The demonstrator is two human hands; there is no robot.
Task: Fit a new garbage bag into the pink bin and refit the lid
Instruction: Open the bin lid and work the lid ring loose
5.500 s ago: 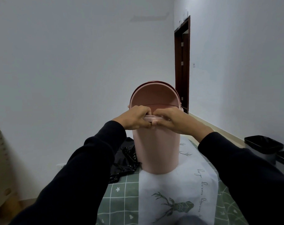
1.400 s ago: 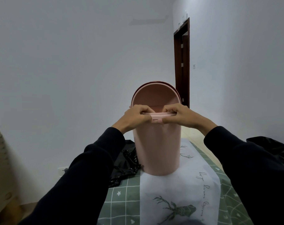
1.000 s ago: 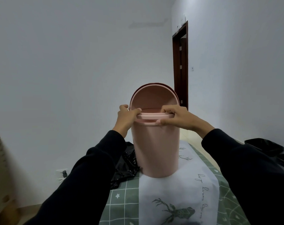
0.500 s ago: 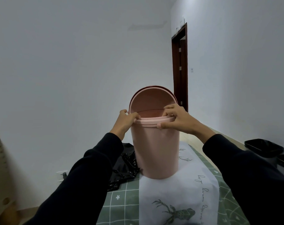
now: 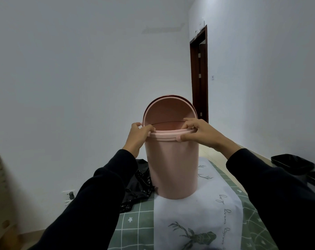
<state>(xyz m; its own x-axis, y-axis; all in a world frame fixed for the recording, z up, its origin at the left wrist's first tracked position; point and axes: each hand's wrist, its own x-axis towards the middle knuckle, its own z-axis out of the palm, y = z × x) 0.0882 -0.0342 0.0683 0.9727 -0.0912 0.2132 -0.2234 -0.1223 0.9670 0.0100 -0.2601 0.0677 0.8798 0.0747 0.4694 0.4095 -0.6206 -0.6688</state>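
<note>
White walls close in the room, with a dark brown door (image 5: 199,78) standing well beyond the right grip (image 5: 201,132). Under both grips lies a table (image 5: 135,219) covered in a green checked cloth, with a white runner (image 5: 198,210) printed with deer laid along it.

The pink bin (image 5: 172,165) stands upright on the runner, directly below and between the two grips. Its long axis is vertical, and its mouth points up.

The lid (image 5: 163,134) sits at the bin's rim. Its flap (image 5: 169,112) is swung up on edge beyond the grips, with the hollow inner face turned toward the camera.

The left grip (image 5: 137,136) clasps the lid's ring on its left side, thumb laid over the top and fingers curled round the outside. The right grip holds the ring on the right side, fingers hooked over the top edge and thumb pressed beneath at the front, just beside a small pink tab (image 5: 178,138).

The ring shows as two bands, so it may be raised slightly off the rim; from this angle I cannot tell for certain.

A crumpled black garbage bag (image 5: 138,184) lies on the table below the left grip, touching the bin's left flank.

Two black bins (image 5: 291,163) sit low and well to the right of the right grip. A wall socket (image 5: 69,194) shows far below and left of the left grip.
</note>
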